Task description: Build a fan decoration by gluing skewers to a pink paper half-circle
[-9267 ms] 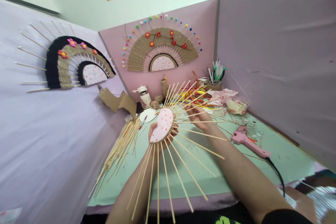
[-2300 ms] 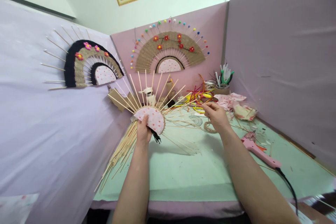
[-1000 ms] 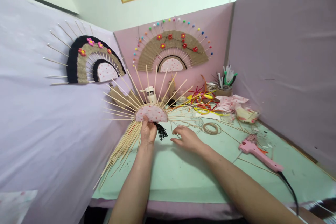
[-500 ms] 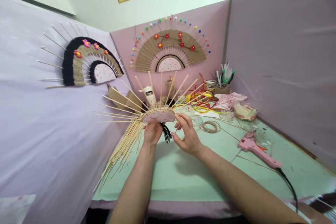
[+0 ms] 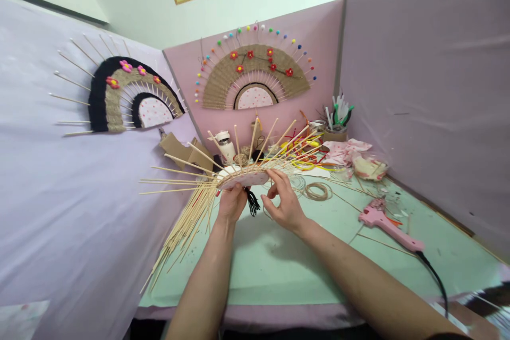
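Observation:
A half-round woven fan (image 5: 244, 179) with a pale, pink-dotted face and thin wooden sticks spreading from its curved rim is held up over the table. My left hand (image 5: 232, 203) is closed on its lower edge, thumb on the dotted face. A black yarn tassel (image 5: 252, 203) hangs below, beside that hand. At the right end of the rim, the index fingertip of my right hand (image 5: 283, 199) touches the fan; the thumb is spread apart and the other fingers curl. A thin strand of twine (image 5: 268, 215) shows beneath the right thumb, its upper part hidden.
Loose wooden sticks (image 5: 181, 231) lie to the left. A pink glue gun (image 5: 390, 229) with a black cord rests on the right. A twine coil (image 5: 317, 191), coloured pipe cleaners (image 5: 303, 146) and a white bottle (image 5: 225, 147) are farther back. Finished fans (image 5: 255, 71) hang on the partitions.
The fan has tipped slightly, so its dotted face looks narrower and a white back edge shows. My right index finger has straightened along the rim. The view has shifted slightly.

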A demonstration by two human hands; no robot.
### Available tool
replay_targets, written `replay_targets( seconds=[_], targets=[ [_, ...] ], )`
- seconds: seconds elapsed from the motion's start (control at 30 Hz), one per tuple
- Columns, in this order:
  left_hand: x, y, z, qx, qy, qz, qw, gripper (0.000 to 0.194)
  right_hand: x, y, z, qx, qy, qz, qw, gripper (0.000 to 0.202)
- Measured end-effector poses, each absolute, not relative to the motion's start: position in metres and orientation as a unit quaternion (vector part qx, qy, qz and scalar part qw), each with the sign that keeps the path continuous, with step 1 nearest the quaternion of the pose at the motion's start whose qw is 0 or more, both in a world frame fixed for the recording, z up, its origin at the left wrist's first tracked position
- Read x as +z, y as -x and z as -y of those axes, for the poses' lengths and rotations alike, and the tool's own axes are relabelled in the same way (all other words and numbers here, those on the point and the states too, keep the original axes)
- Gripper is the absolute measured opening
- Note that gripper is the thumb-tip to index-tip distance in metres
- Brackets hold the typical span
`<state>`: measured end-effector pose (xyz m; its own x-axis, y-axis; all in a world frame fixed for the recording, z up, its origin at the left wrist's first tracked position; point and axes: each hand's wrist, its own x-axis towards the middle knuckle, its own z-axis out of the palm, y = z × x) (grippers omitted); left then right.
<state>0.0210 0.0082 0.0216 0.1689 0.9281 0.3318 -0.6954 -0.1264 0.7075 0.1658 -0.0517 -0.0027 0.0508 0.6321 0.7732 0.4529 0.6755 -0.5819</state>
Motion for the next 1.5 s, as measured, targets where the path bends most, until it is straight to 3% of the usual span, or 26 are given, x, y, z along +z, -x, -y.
replay_targets(
  seconds=[0.2, 0.47, 0.83, 1.07, 1.27, 1.5],
  targets=[
    [0.021, -0.021, -0.008, 0.612, -0.426, -0.160, 0.647, 0.037, -0.004, -0.167, 0.047, 0.083, 0.377, 0.670, 0.633, 0.053],
    [0.015, -0.020, -0.009, 0.551, -0.487, -0.297, 0.609, 0.037, -0.004, -0.169, 0.045, 0.099, 0.376, 0.676, 0.626, 0.046],
    [0.017, -0.019, -0.008, 0.592, -0.437, -0.227, 0.638, 0.038, -0.005, -0.167, 0.043, -0.004, 0.436, 0.592, 0.678, 0.032],
    [0.017, -0.018, -0.010, 0.599, -0.424, -0.213, 0.645, 0.040, -0.008, -0.168, 0.037, 0.171, 0.467, 0.589, 0.637, 0.017],
    [0.014, -0.020, -0.011, 0.628, -0.387, -0.213, 0.641, 0.043, -0.004, -0.169, 0.040, 0.219, 0.454, 0.631, 0.589, 0.030],
    [0.018, -0.010, -0.017, 0.652, -0.357, -0.216, 0.633, 0.045, 0.005, -0.182, 0.034, 0.329, 0.438, 0.595, 0.588, 0.029]
  ],
)
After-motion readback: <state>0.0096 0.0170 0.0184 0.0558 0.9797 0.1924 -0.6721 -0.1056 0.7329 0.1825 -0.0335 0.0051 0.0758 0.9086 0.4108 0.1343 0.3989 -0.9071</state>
